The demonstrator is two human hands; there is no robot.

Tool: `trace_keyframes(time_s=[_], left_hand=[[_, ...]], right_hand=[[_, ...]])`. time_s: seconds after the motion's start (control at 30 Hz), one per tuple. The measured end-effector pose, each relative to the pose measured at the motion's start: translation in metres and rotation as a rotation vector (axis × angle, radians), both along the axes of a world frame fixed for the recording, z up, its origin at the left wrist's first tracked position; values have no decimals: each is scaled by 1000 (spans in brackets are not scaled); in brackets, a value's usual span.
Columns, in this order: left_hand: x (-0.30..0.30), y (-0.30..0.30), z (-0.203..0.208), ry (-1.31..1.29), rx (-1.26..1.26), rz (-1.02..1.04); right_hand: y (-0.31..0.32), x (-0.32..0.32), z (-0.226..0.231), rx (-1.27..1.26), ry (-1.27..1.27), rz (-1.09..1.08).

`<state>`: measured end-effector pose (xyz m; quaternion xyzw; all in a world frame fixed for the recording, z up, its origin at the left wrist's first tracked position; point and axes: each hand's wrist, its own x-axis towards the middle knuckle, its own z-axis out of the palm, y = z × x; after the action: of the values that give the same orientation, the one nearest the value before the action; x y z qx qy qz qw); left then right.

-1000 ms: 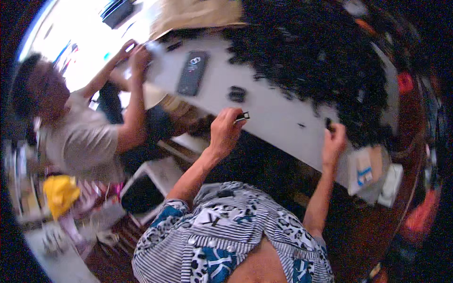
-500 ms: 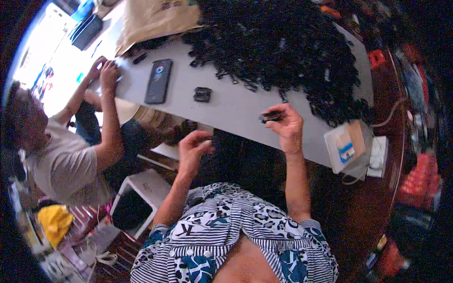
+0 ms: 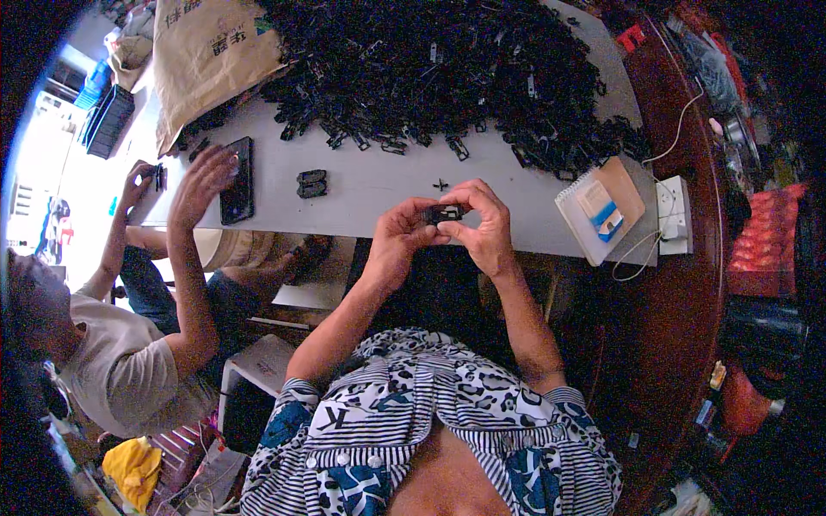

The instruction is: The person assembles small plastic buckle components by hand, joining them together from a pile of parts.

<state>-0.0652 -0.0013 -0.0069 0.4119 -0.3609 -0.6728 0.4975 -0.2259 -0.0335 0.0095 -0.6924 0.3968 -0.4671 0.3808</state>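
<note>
Both my hands meet at the table's near edge around a small black plastic part (image 3: 445, 214). My left hand (image 3: 401, 236) pinches its left end, and my right hand (image 3: 483, 228) grips the other side with thumb and fingers. The part's exact kind is too small to make out. Just beyond my fingers lies a tiny black cross-shaped piece (image 3: 440, 185). A small stack of black parts (image 3: 311, 183) rests on the table to the left. Farther back spreads a large heap of black plastic parts (image 3: 430, 77).
At the left a co-worker (image 3: 129, 370) sits with a hand (image 3: 205, 185) over a dark phone (image 3: 237, 193). A brown paper sack (image 3: 215, 60) stands behind. On the right are a spiral notebook (image 3: 632, 185) and a white power strip (image 3: 673, 215) with a cable.
My hands were apart, the right one holding a black piece; now they have come together on one part. The co-worker's hand has moved over the phone. My view has shifted slightly.
</note>
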Motion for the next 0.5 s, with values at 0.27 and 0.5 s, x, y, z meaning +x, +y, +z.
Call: trace_keyframes(time_s=[0.27,0.5], left_hand=[[14,-23,-12,-18,-47,-31],[16,-18,-3,-215,-86,-94]], right_hand=[[-9,5,-12,-53,324,-72],[-9,14,-7,-253,571,-33]])
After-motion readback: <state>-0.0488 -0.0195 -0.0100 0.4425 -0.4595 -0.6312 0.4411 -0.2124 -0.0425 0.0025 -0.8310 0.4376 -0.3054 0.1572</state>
